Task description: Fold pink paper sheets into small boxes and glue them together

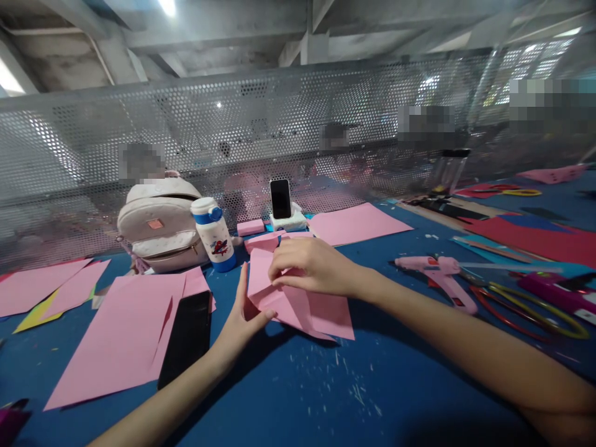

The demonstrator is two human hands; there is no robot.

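A folded pink paper (311, 310) lies on the blue table (298, 397) in front of me. My left hand (242, 313) stands on edge at the paper's left side, thumb pressed on the paper and fingers held straight against its folded flap. My right hand (313, 268) rests on top of the paper, its fingers curled and pinching a fold near the upper left corner.
Left: pink paper sheets (116, 338) with a black phone (186, 338) on them. Behind: a white backpack (158, 226), a bottle (213, 234), a phone on a stand (281, 200), more pink paper (356, 222). Right: a pink glue gun (440, 276), scissors (521, 304), coloured sheets. A perforated metal screen closes the far side.
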